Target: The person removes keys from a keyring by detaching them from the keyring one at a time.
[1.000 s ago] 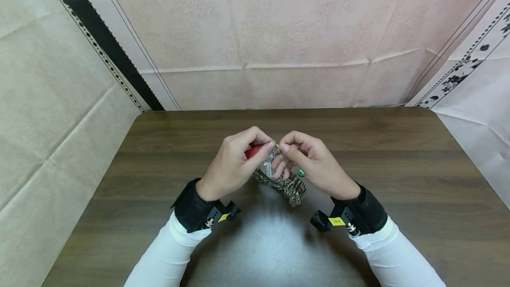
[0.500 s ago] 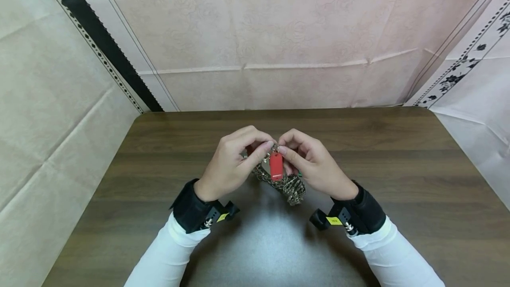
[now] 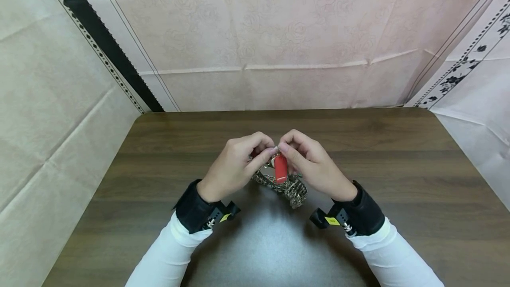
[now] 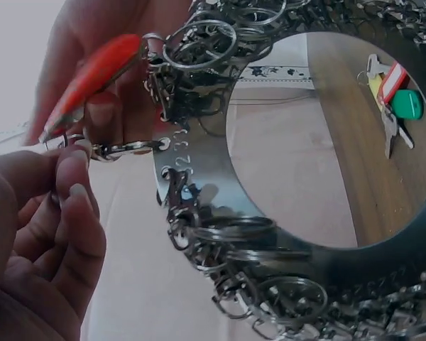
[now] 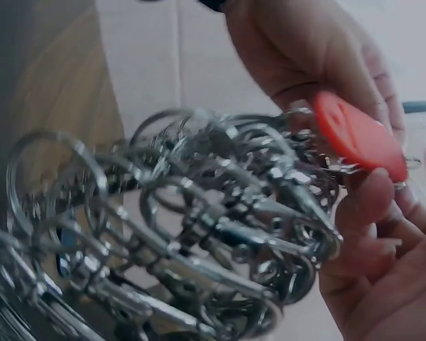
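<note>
Red plastic catches the eye first: a small red tag (image 3: 280, 168) hangs between the two hands above the middle of the wooden table (image 3: 398, 154), just over a big metal ring plate (image 4: 199, 177) crowded with key rings and clips (image 5: 199, 234). The left hand (image 3: 235, 165) has its fingers curled, thumb and forefinger pinching a small split ring (image 4: 121, 149) that seems hooked through a hole in the plate; the right hand (image 3: 312, 163) pinches at the same spot from the other side, its fingertips almost touching the left's.

What could go wrong, as I judge it: the split ring is thin and springy, so a slipping fingertip could let it snap closed or pop out of the hole, and the tag would drop into the tangle below. The plate's mass of loose rings could also swing or snag the tag (they hang dense and close to it). A hard pull might tip the whole bundle off its rest on the table.

Hard to make out: from the head view the fingers cover the joint itself, so I cannot tell whether the ring is fully threaded. The right wrist view is blurred. A separate bunch of keys with coloured tags (image 4: 392, 96) lies on the table beyond the plate, seen only through its opening.
</note>
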### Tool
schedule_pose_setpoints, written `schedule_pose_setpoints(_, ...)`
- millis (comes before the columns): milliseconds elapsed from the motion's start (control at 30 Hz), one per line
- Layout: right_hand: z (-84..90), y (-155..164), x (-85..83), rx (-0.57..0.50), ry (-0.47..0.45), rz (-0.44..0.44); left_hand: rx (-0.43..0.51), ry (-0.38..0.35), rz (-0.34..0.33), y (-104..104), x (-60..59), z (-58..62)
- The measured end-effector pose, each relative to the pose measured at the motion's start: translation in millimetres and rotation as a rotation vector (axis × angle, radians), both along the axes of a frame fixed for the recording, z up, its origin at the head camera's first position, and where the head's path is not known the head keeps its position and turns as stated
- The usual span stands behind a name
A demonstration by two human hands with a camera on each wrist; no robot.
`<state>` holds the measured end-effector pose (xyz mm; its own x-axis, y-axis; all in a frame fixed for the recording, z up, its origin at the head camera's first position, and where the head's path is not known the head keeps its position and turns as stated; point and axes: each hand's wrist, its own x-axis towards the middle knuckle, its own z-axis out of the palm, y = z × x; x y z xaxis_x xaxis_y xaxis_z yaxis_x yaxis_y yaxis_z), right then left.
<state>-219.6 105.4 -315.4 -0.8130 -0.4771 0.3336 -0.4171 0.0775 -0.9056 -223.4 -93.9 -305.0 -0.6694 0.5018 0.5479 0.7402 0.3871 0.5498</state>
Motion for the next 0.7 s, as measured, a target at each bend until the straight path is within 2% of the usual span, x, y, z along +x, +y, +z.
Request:
schedule_pose_setpoints(100,0.6,-2.5,2.1,0.037,0.046,-0.095,0.000,0.020,0.015,3.2,1.0,-1.5)
schedule_pose_setpoints(233,-1.6,-5.6,3.6,0.069,0.188,-0.222,-0.003,0.059,0.043,5.7,1.6,-3.1)
schedule_pose_setpoints(400,-4.3,-7.4,3.5,0.055,0.373,-0.286,0.005,0.086,0.084,6.8,2.8,-2.2)
schedule_pose_setpoints(533,-4.3,-8.4,3.5,0.058,0.419,-0.290,0.016,0.091,0.102,6.9,3.8,-2.1)
schedule_pose_setpoints(700,-5.1,-7.3,1.6,0.064,0.410,-0.298,0.039,0.110,0.110,6.7,3.5,-2.9)
